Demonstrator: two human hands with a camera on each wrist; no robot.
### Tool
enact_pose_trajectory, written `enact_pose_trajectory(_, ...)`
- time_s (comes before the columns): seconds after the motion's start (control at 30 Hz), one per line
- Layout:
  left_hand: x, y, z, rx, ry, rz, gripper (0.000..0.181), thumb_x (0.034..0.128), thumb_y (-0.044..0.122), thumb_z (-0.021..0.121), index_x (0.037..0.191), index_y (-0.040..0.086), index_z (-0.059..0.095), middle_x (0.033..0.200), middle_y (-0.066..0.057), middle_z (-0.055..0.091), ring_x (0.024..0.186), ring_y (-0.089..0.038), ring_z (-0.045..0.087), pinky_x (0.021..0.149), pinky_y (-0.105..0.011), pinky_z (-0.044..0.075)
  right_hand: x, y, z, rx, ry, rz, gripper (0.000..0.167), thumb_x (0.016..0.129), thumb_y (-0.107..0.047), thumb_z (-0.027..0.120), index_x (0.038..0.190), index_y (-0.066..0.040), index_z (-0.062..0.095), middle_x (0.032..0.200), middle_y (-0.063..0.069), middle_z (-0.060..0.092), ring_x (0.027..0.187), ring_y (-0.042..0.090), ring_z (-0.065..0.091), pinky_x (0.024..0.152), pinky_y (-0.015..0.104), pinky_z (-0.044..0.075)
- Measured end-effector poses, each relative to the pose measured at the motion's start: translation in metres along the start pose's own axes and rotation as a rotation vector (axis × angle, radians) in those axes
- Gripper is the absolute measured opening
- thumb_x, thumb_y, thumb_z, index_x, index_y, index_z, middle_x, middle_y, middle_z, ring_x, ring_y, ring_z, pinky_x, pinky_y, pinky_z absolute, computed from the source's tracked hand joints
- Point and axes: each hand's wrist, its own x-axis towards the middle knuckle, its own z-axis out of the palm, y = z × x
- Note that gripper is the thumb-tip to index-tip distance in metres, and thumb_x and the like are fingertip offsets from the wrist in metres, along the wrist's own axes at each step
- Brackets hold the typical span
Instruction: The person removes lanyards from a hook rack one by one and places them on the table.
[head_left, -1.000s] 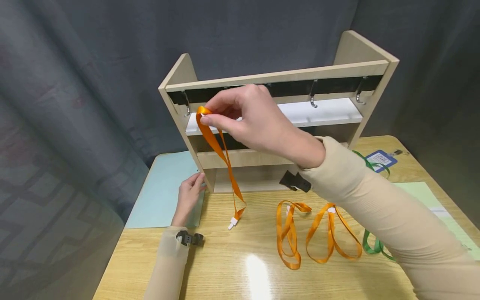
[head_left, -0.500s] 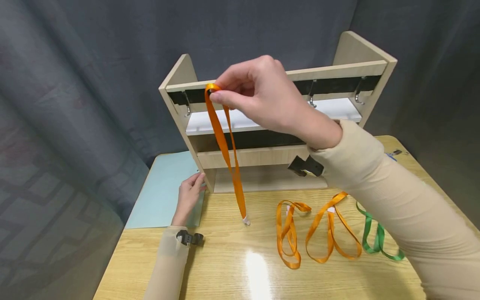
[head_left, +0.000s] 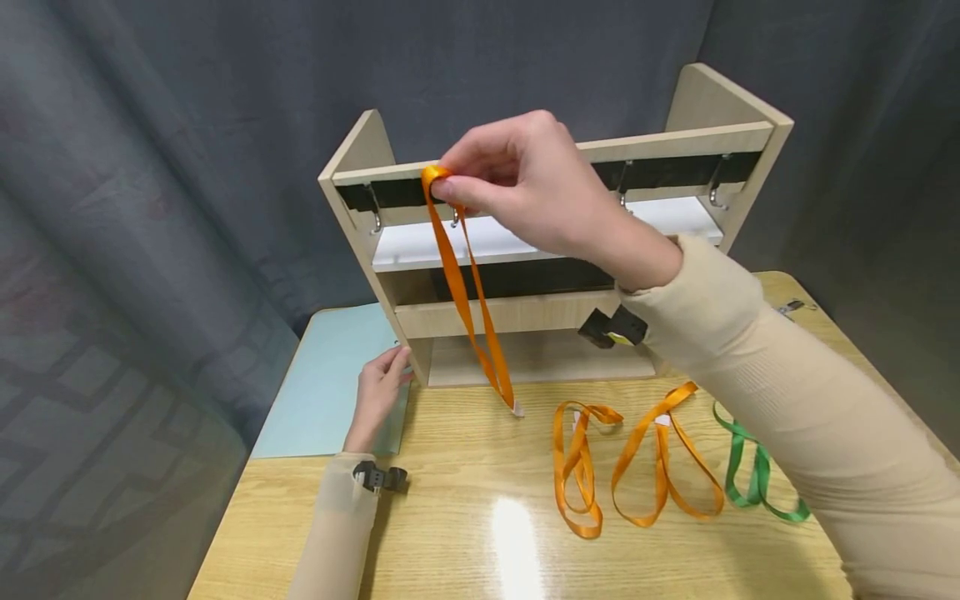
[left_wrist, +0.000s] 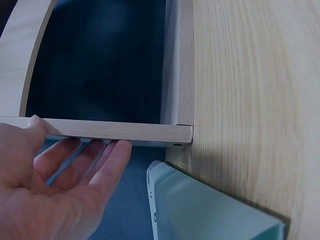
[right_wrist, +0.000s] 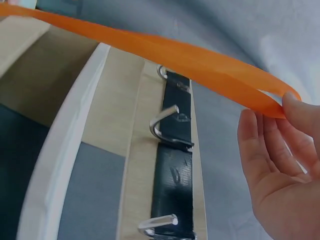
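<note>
My right hand [head_left: 536,187] pinches the looped top of an orange lanyard [head_left: 453,271] between thumb and fingers. The lanyard hangs down in front of a wooden shelf unit [head_left: 517,315], its white clip at the lower end. In the right wrist view the orange ribbon [right_wrist: 165,52] stretches away from the fingers, apart from the metal hooks [right_wrist: 164,122] on the black strip. Low on the left, my left hand [head_left: 381,387] grips the side panel of the shelf unit. The left wrist view shows the thumb at the panel's edge [left_wrist: 120,131] and the other fingers on its outer face.
Two orange lanyards [head_left: 576,467] [head_left: 660,467] and a green lanyard [head_left: 759,475] lie on the wooden table [head_left: 442,533]. A light blue folder [head_left: 330,375] lies at the left. Grey curtains [head_left: 525,58] hang behind. More hooks [head_left: 375,218] line the unit's upper rail.
My right hand has risen and moved slightly right with the orange lanyard, whose clip end has swung right. My left hand stays on the side panel.
</note>
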Motion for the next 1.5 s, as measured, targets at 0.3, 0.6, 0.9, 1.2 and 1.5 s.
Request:
enact_pose_trajectory(0.3,0.001,0.003,-0.001,0.01,-0.006,-0.012,0.043,0.0991,0.029,0.053,0.124,-0.005,0.06,0.12,-0.026,0.059,0.104,-0.035,0.062,0.085,-0.044,0.055,-0.031,-0.001,0.004,0.081,-0.074,-0.018,0.007,0.088,-0.004,0.069,0.094,-0.001,0.073,0.082,0.0,0.069,0.068,0.015,0.063,0.061,0.028,0.055)
enact_pose_trajectory(0.6,-0.001,0.0,-0.003,0.026,0.0,0.025,0.049,0.097,0.039,0.053,0.124,0.0,0.062,0.118,-0.019,0.062,0.103,-0.029,0.063,0.083,-0.037,0.057,-0.065,0.005,0.01,0.093,-0.119,-0.036,0.007,0.087,-0.003,0.07,0.092,-0.006,0.074,0.086,-0.003,0.07,0.066,0.013,0.061,0.055,0.026,0.053)
enact_pose_trajectory(0.9,-0.001,0.0,-0.003,0.027,-0.011,0.021,0.049,0.0969,0.039,0.054,0.126,0.0,0.06,0.121,-0.019,0.061,0.105,-0.027,0.062,0.084,-0.037,0.056,-0.079,0.025,0.026,0.024,-0.125,-0.015,0.006,0.085,-0.007,0.074,0.089,-0.01,0.075,0.08,-0.01,0.068,0.055,0.011,0.051,0.045,0.023,0.042)
enact_pose_trajectory(1.2,0.0,-0.001,-0.003,0.018,-0.013,0.033,0.05,0.0961,0.04,0.055,0.125,-0.001,0.061,0.12,-0.019,0.061,0.105,-0.028,0.062,0.083,-0.036,0.056,-0.095,0.052,0.043,0.123,-0.193,0.1,0.007,0.086,-0.005,0.072,0.093,-0.005,0.074,0.089,-0.004,0.07,0.072,0.013,0.064,0.062,0.028,0.058)
enact_pose_trajectory(1.5,-0.001,0.0,-0.003,0.016,-0.012,0.02,0.05,0.0957,0.041,0.055,0.126,0.001,0.061,0.122,-0.018,0.06,0.106,-0.026,0.062,0.084,-0.035,0.056,-0.115,0.088,0.058,0.075,-0.271,0.261,0.009,0.088,-0.008,0.07,0.097,-0.006,0.073,0.091,-0.003,0.07,0.075,0.015,0.065,0.065,0.027,0.058)
